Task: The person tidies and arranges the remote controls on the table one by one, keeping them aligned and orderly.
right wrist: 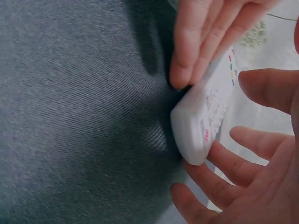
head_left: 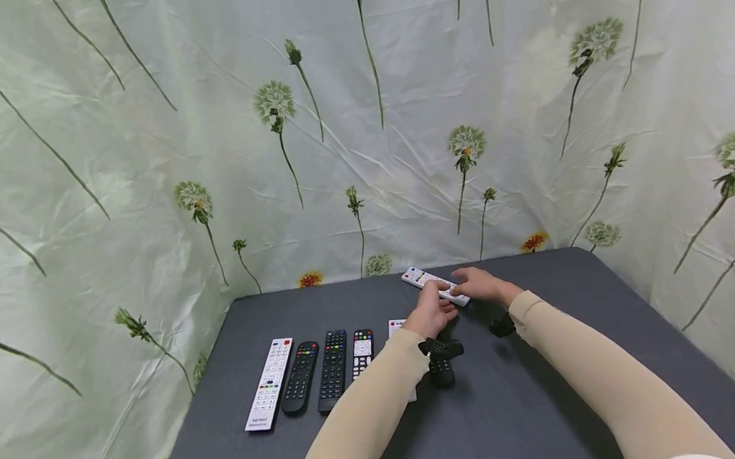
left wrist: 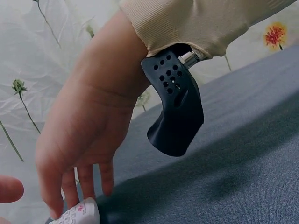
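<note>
A white remote control [head_left: 417, 277] with several coloured buttons lies aslant near the table's back edge. My left hand [head_left: 431, 314] is at its near side, fingers mostly straight and tips right at its edge. Across from it, my right hand [head_left: 481, 284] reaches over the remote's right end. In the right wrist view, spread right fingers [right wrist: 219, 182] lie along the blunt end of the white remote [right wrist: 191, 126], its thumb held apart above the keys. The left wrist view shows only a corner of this remote [left wrist: 86, 214], below the left fingertips.
To the left stand in a row a long white remote [head_left: 269, 386], two black remotes [head_left: 301, 378] and a black remote with white keys [head_left: 362, 347]. Partly behind the left forearm are another white remote [head_left: 396, 324] and a small black one [head_left: 441, 372]. A flowered curtain [head_left: 336, 153] hangs behind the table.
</note>
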`<state>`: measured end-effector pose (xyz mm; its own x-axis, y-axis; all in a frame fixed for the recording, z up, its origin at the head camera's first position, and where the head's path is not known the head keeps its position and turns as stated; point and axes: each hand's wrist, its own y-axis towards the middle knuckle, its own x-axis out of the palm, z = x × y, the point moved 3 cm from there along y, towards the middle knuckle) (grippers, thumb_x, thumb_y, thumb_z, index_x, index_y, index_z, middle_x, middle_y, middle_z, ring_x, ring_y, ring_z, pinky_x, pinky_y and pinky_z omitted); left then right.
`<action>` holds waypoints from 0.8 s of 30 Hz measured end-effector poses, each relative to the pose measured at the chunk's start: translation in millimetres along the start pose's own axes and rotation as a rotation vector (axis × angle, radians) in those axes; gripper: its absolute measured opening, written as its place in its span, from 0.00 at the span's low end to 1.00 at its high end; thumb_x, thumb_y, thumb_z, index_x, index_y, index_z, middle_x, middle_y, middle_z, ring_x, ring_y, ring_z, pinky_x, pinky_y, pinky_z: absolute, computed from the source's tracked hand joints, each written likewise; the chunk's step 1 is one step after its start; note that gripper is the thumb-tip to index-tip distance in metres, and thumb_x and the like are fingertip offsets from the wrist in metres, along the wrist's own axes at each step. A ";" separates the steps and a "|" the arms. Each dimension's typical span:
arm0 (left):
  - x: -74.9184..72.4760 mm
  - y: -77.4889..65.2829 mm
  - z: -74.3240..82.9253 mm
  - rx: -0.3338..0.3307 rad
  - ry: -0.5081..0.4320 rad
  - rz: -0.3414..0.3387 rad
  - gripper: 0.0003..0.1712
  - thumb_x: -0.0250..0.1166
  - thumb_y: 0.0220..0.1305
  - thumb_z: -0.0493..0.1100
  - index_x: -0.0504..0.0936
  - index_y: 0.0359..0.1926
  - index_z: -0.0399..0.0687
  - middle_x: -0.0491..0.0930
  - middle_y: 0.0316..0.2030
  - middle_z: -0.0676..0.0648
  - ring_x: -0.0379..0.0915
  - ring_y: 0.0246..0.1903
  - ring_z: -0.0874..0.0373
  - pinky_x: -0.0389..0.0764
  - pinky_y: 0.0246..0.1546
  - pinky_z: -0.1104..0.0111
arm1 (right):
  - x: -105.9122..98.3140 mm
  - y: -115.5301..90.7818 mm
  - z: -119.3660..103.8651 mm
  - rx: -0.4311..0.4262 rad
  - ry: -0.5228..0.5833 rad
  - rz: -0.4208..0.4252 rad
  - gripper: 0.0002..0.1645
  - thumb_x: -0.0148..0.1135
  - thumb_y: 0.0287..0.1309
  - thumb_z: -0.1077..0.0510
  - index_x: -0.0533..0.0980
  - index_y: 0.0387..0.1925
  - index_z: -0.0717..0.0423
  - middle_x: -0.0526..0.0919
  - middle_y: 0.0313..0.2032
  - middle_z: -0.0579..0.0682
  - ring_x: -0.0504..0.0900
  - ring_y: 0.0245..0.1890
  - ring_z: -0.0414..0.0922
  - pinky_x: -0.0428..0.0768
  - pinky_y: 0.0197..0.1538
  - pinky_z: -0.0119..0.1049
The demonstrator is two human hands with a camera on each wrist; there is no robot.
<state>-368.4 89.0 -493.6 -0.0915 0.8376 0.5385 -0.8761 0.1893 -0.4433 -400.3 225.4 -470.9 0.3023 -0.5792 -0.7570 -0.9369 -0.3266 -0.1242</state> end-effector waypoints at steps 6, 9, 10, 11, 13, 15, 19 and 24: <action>-1.2 -0.1 -2.2 -0.009 -0.008 -0.020 0.32 0.57 0.56 0.36 0.64 0.61 0.25 0.58 0.62 0.20 0.57 0.64 0.27 0.61 0.66 0.45 | 7.2 0.7 0.8 0.026 -0.044 0.040 0.36 0.60 0.62 0.56 0.67 0.65 0.75 0.73 0.62 0.70 0.74 0.61 0.64 0.73 0.59 0.55; -2.7 -1.1 -3.2 -0.021 0.000 -0.008 0.28 0.57 0.56 0.34 0.66 0.59 0.29 0.60 0.60 0.21 0.61 0.62 0.29 0.65 0.65 0.46 | 7.5 -1.7 1.5 0.048 -0.040 0.086 0.33 0.59 0.59 0.56 0.72 0.61 0.74 0.78 0.57 0.67 0.79 0.54 0.59 0.77 0.54 0.51; -3.2 -1.4 -3.1 -0.025 0.009 -0.003 0.26 0.56 0.57 0.33 0.67 0.58 0.30 0.61 0.59 0.22 0.63 0.61 0.29 0.66 0.64 0.46 | 7.2 -2.1 2.2 0.051 -0.038 0.103 0.30 0.59 0.58 0.56 0.75 0.58 0.72 0.81 0.53 0.65 0.81 0.49 0.56 0.79 0.50 0.48; -3.2 -1.5 -3.1 -0.031 0.011 0.000 0.25 0.55 0.57 0.33 0.68 0.57 0.31 0.62 0.59 0.22 0.64 0.61 0.30 0.67 0.63 0.47 | 7.0 -2.1 3.2 0.044 -0.040 0.118 0.26 0.58 0.56 0.57 0.79 0.52 0.70 0.84 0.46 0.62 0.82 0.42 0.54 0.80 0.44 0.45; -3.4 -1.7 -2.9 -0.045 0.019 -0.001 0.23 0.54 0.59 0.32 0.69 0.57 0.31 0.64 0.57 0.23 0.66 0.60 0.30 0.69 0.62 0.47 | 6.6 -1.9 6.7 0.042 -0.028 0.138 0.18 0.57 0.53 0.59 0.84 0.40 0.66 0.84 0.32 0.55 0.79 0.29 0.48 0.78 0.33 0.39; -3.1 -2.0 -2.1 -0.053 0.022 -0.007 0.22 0.53 0.60 0.31 0.69 0.57 0.30 0.65 0.56 0.24 0.67 0.59 0.31 0.70 0.62 0.48 | 6.3 -1.0 10.7 0.043 -0.016 0.148 0.12 0.56 0.51 0.60 0.83 0.30 0.62 0.78 0.22 0.48 0.74 0.21 0.43 0.73 0.26 0.34; -2.5 -1.9 0.4 -0.062 0.045 -0.019 0.21 0.51 0.62 0.30 0.70 0.56 0.27 0.69 0.53 0.25 0.70 0.58 0.31 0.71 0.61 0.49 | 4.4 -0.3 13.5 0.085 0.018 0.140 0.13 0.59 0.53 0.61 0.86 0.35 0.62 0.79 0.24 0.46 0.74 0.22 0.42 0.75 0.25 0.34; -2.0 -1.9 2.5 -0.058 0.086 -0.014 0.21 0.48 0.64 0.29 0.71 0.57 0.24 0.73 0.53 0.24 0.73 0.57 0.33 0.73 0.59 0.49 | 0.9 -3.4 5.2 0.109 0.017 0.099 0.21 0.63 0.58 0.60 0.82 0.51 0.69 0.86 0.37 0.55 0.80 0.31 0.45 0.82 0.33 0.41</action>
<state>-367.7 85.7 -492.0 -0.0364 0.8753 0.4823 -0.8479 0.2284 -0.4785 -397.8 229.8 -474.5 0.2093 -0.6175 -0.7582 -0.9756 -0.1843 -0.1192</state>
